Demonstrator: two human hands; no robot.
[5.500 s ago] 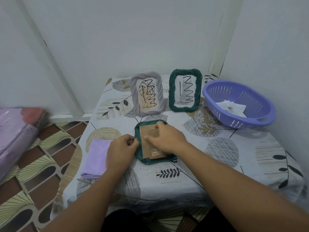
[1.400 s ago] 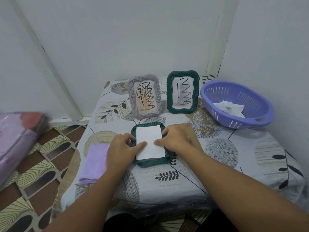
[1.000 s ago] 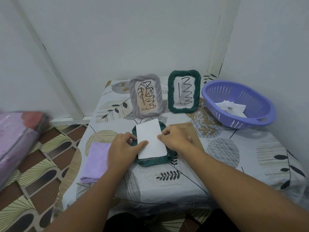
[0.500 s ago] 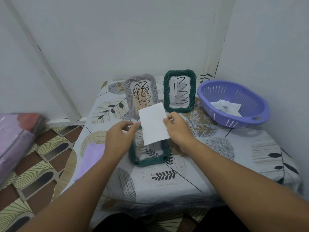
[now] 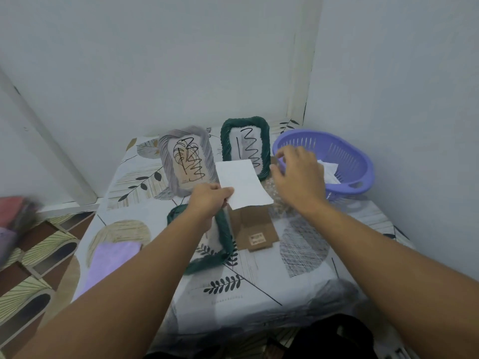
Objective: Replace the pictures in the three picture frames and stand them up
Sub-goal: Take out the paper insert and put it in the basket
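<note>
I note left hand [image 5: 207,200] pinching white sheet [image 5: 242,183] by edge, lifted clear of flat green frame [image 5: 223,244], likely old picture. Right hand [image 5: 298,174] spread, empty, over basket [image 5: 360,161], likely seeking replacement. Backing card [image 5: 255,229] beside frame. 2 frames upright behind.

Just one view, head-worn, looking forward and down over a small table [image 5: 305,257] shoved into a wall corner. Pretty close in: both forearms reach in from the near edge, far wall fills the top half. Wide-angle, so floor tiles [image 5: 33,265] creep in at left. No second view to share anything with.
</note>
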